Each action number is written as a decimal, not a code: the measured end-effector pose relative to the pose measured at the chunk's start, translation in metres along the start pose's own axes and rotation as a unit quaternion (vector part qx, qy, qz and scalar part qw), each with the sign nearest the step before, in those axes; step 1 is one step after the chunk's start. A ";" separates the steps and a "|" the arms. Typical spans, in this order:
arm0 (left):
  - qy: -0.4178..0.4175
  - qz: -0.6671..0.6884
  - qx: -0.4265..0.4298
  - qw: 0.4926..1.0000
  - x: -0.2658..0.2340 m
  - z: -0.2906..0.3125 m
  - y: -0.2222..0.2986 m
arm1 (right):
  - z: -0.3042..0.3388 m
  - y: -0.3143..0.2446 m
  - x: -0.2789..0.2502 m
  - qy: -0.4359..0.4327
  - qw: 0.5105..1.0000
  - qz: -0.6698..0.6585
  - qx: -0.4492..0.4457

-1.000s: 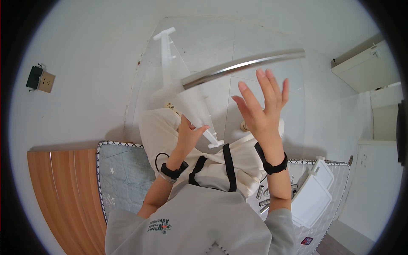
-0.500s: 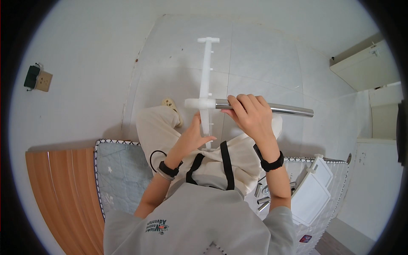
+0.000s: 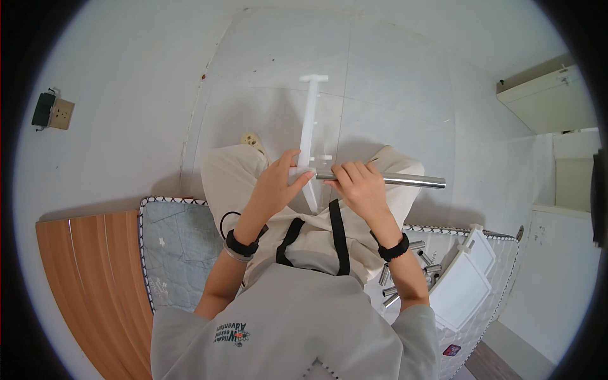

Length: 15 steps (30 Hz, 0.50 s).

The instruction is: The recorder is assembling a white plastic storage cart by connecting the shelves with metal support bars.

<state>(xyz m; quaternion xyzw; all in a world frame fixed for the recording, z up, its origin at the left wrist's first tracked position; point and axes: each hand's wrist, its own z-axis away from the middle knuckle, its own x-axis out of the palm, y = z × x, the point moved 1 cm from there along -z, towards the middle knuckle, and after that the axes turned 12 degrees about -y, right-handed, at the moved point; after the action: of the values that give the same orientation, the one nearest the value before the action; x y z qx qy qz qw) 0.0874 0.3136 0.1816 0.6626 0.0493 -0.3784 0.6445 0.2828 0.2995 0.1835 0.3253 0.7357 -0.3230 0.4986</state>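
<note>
A long white plastic bar (image 3: 310, 117) with small side pegs and a T-shaped far end points away from me above my lap. My left hand (image 3: 277, 183) is closed around its cross-piece, thumb on the near side and fingers on the far side, covering much of that joint. From the right, my right hand (image 3: 361, 189) grips a shiny metal tube (image 3: 415, 181) from above. The tube lies crosswise to the bar, and its left end meets the cross-piece beside my left thumb. How far the end sits inside cannot be seen.
Several short metal tubes (image 3: 389, 292) and white plastic panels (image 3: 462, 288) lie on the quilted mat (image 3: 183, 247) to my right. A slatted wooden board (image 3: 88, 266) is at left. A wall socket (image 3: 62, 114) and a white cabinet (image 3: 538, 101) flank the tiled floor (image 3: 392, 76).
The bar and tube have come lower and nearer to my lap. My left hand has moved up from below the cross-piece and taken hold of it. My right hand still grips the tube.
</note>
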 end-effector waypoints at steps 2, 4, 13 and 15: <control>-0.020 -0.034 -0.031 0.999 -0.001 0.002 0.002 | 0.004 -0.007 0.004 -0.019 0.999 -0.026 -0.001; -0.070 -0.062 -0.082 0.992 0.002 0.000 0.000 | 0.008 -0.012 0.010 -0.036 0.999 -0.041 0.001; -0.118 -0.125 -0.093 0.981 0.053 0.013 -0.047 | 0.043 -0.027 0.057 -0.130 0.985 -0.111 0.037; -0.162 -0.117 -0.120 0.972 0.060 0.017 -0.048 | 0.055 -0.030 0.069 -0.149 0.981 -0.120 0.042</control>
<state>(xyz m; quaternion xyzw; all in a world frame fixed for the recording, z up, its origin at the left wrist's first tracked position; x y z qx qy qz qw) 0.0954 0.2807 0.1101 0.4999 0.0666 -0.5448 0.6700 0.2671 0.2490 0.1073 0.2037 0.6724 -0.4561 0.5462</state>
